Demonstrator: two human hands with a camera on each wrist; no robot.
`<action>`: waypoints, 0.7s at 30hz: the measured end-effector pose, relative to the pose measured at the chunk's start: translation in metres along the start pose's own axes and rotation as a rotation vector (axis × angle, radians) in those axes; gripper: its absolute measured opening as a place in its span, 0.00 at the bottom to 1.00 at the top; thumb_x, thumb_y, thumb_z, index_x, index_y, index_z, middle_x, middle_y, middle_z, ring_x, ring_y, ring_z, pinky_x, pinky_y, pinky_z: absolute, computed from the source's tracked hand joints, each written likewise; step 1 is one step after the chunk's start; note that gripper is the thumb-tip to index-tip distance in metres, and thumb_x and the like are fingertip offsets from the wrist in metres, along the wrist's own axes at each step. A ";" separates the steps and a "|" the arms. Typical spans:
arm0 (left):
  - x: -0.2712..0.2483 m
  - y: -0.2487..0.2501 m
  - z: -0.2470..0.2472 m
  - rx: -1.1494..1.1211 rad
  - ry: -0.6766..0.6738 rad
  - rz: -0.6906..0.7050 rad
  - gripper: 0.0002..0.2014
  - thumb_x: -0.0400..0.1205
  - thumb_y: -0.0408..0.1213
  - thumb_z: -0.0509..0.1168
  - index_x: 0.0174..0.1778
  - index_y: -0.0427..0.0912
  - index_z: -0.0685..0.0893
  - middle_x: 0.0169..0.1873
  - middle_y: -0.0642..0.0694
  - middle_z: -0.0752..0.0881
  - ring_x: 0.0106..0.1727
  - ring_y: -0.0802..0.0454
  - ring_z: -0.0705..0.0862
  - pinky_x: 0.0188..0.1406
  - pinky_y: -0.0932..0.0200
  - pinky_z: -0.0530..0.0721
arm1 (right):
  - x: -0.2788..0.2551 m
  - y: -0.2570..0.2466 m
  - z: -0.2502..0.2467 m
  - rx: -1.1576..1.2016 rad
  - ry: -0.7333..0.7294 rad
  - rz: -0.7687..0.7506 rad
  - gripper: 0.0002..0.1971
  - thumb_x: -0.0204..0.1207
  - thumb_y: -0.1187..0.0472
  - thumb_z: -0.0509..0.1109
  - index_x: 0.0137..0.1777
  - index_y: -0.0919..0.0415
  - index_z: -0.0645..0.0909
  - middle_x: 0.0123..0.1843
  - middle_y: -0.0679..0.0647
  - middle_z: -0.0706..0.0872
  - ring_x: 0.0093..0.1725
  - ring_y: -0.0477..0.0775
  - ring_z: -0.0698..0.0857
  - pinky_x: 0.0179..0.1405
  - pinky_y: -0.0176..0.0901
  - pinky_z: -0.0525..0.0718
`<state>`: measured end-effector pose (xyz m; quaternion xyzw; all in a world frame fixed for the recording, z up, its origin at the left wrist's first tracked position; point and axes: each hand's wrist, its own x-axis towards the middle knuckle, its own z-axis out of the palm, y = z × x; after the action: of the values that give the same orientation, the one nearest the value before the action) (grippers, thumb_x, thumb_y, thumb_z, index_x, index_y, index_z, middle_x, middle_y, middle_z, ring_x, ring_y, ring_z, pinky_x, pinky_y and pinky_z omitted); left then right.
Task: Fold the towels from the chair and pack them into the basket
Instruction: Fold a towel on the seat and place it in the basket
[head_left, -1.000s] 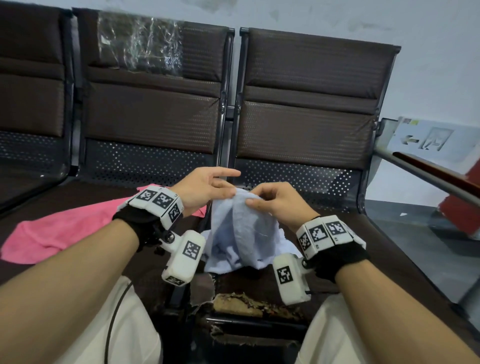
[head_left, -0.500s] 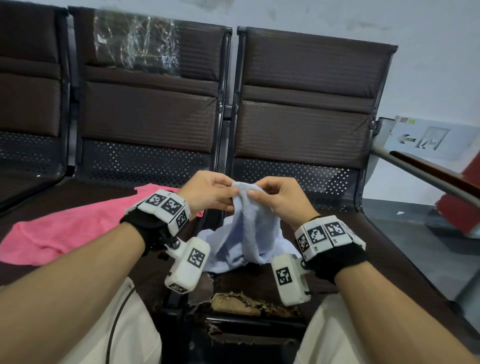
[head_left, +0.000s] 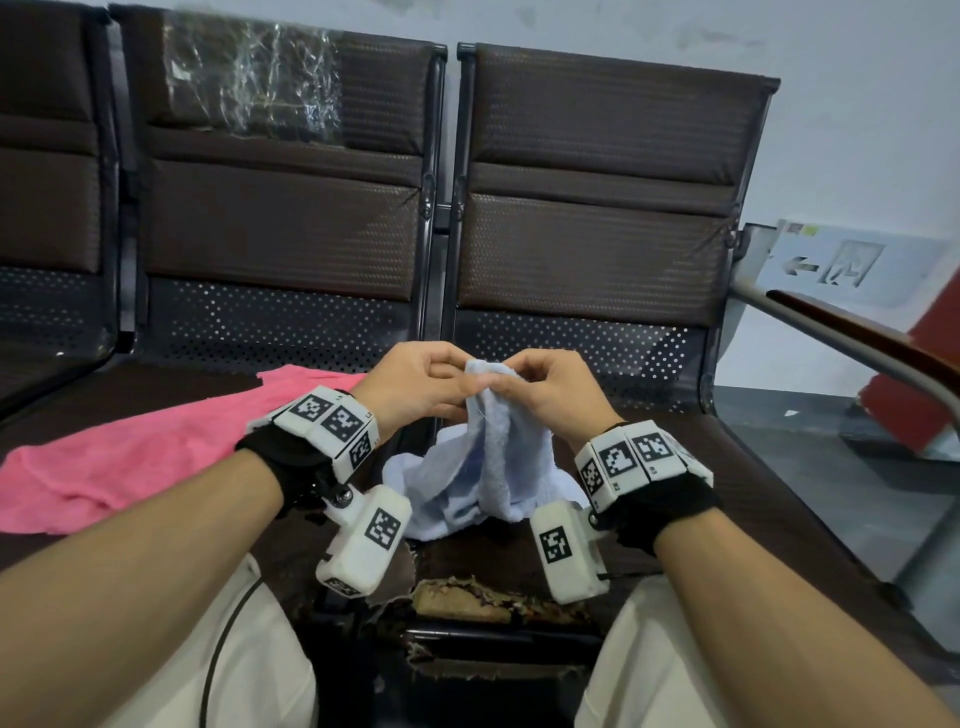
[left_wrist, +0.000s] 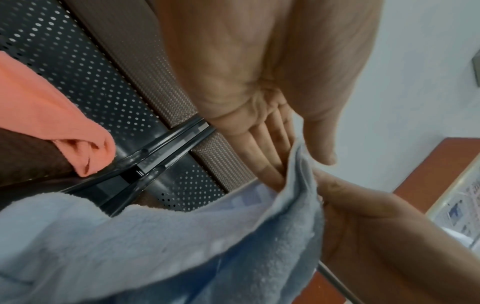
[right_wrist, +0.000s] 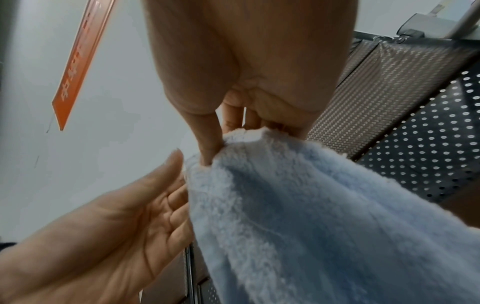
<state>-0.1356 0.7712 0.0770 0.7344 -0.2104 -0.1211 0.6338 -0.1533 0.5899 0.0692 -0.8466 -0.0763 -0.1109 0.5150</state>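
Two towels: both hands (head_left: 415, 384) (head_left: 545, 389) pinch blue towel (head_left: 493, 457); pink towel (head_left: 130, 457) on seat.

Towels: 2. One light blue towel (head_left: 483, 467) at 6 o'clock from the seat gap, bunched & lifted at its top; one pink towel (head_left: 130, 457) at 9 o'clock of it, lying flat.

Hands: 2, left hand (head_left: 415, 387) & right hand (head_left: 550, 395), side by side at the blue towel's top.

Bench seats w/ backrests in view: 3, the far-left seat (head_left: 47, 208) only partly in frame, middle seat (head_left: 280, 218), right seat (head_left: 597, 244).

Wrist cameras: 2, one per wrist.

Wall signs: 1, a sign w/ arrow (head_left: 841, 265) at 3 o'clock.
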 end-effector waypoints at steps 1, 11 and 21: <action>0.001 -0.001 0.001 0.017 0.029 0.020 0.24 0.64 0.50 0.77 0.49 0.37 0.86 0.41 0.40 0.92 0.44 0.48 0.91 0.44 0.57 0.89 | 0.000 -0.001 0.000 0.011 -0.004 0.004 0.04 0.72 0.57 0.78 0.42 0.57 0.89 0.39 0.50 0.90 0.43 0.44 0.87 0.51 0.44 0.86; -0.006 0.002 0.008 0.284 0.098 0.194 0.09 0.83 0.40 0.63 0.49 0.41 0.88 0.43 0.36 0.89 0.43 0.42 0.86 0.50 0.45 0.85 | -0.010 -0.010 -0.012 -0.011 -0.059 -0.047 0.14 0.68 0.56 0.80 0.32 0.59 0.77 0.31 0.52 0.81 0.34 0.48 0.79 0.35 0.44 0.78; -0.015 0.016 -0.023 -0.095 0.502 0.101 0.10 0.79 0.31 0.60 0.45 0.34 0.87 0.40 0.34 0.84 0.42 0.44 0.80 0.44 0.43 0.80 | -0.035 0.009 -0.039 -0.797 -0.182 -0.058 0.24 0.66 0.39 0.76 0.25 0.52 0.67 0.23 0.45 0.71 0.29 0.44 0.73 0.48 0.51 0.68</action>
<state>-0.1413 0.7966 0.0954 0.6994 -0.0770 0.0871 0.7052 -0.1893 0.5510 0.0697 -0.9837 -0.0965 -0.0708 0.1342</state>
